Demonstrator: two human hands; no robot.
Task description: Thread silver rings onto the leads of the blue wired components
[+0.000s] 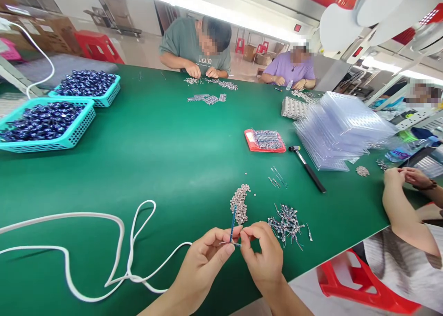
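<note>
At the near edge of the green table, my left hand (204, 260) pinches a narrow blue strip (233, 220) between thumb and fingers. The strip stands roughly upright, and thin wires show at its lower end. Close beside it, my right hand (263, 251) has thumb and forefinger pressed together on something too small to name. Just beyond my fingertips lies a pile of small round beige-grey pieces (240, 200). To the right of my right hand is a heap of small parts with wire leads (286, 223).
A white cable (119, 228) loops at left. Turquoise baskets (81, 134) hold dark blue shiny parts. At right are a hammer (309, 170), a red pad of wired parts (249, 143) and stacked clear trays (332, 131). Several people sit around; a co-worker's arm (404, 205) rests nearby.
</note>
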